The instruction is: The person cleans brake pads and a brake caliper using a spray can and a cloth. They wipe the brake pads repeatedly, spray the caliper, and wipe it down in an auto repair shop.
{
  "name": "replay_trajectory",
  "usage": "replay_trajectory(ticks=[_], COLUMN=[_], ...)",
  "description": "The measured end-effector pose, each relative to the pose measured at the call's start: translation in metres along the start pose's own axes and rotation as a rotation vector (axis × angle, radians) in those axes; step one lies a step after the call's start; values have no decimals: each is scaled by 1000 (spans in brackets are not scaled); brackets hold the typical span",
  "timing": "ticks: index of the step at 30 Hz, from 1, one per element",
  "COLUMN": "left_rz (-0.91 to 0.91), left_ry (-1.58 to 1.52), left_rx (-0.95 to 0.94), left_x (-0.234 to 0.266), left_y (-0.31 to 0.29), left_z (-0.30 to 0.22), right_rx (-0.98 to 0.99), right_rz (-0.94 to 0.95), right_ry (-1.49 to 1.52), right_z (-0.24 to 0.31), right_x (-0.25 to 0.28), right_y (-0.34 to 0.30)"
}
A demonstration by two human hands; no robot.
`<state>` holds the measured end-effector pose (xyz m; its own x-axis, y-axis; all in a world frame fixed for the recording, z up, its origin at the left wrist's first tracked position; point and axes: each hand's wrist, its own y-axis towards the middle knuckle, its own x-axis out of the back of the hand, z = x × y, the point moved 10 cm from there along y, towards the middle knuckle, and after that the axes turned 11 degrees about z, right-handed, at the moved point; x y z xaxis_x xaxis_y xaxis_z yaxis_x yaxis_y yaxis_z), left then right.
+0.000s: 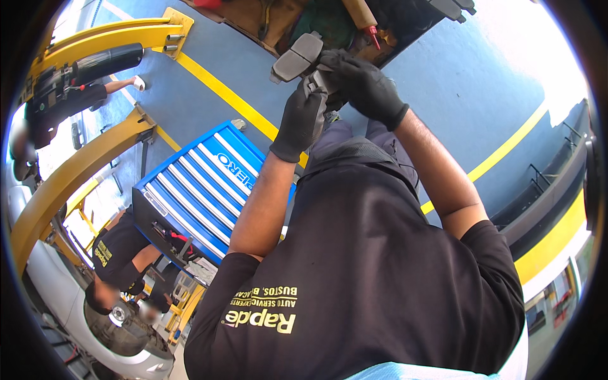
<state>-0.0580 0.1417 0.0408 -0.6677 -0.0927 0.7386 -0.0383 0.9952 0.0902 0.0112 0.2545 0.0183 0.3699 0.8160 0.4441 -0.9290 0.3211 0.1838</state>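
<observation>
Both my hands wear black gloves and meet close together in front of me, at the near edge of a cluttered work surface [253, 28]. My left hand [300, 120] is closed on a small grey piece [321, 80] that looks like a brake pad, mostly covered by the fingers. From the other side, my right hand [367, 88] curls its fingers over the same piece. Just beyond the left fingertips is a larger grey brake pad [297, 58], tilted; what supports it is unclear. More dark pads [451, 7] sit at the surface's far right corner.
A tan tube with a red nozzle [362, 18] lies on the work surface. To my left stands a blue tool cabinet [209, 183]. Yellow lift arms [82, 158], a silver car [82, 316] and people, one bending by a wheel hub [120, 253], are farther left.
</observation>
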Motion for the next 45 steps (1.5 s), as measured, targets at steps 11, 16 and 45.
replay_trajectory(ticks=[11, 16, 45], left_rz=[58, 51, -8], left_ry=[-8, -27, -1337], left_rx=[-17, -17, 359], left_x=[3, 6, -17], left_y=[6, 10, 6], left_z=[1, 6, 15], right_rx=[171, 45, 113], right_rz=[73, 21, 71], right_ry=[-152, -106, -507], right_z=[37, 16, 72], right_x=[0, 6, 40], right_y=[2, 7, 23])
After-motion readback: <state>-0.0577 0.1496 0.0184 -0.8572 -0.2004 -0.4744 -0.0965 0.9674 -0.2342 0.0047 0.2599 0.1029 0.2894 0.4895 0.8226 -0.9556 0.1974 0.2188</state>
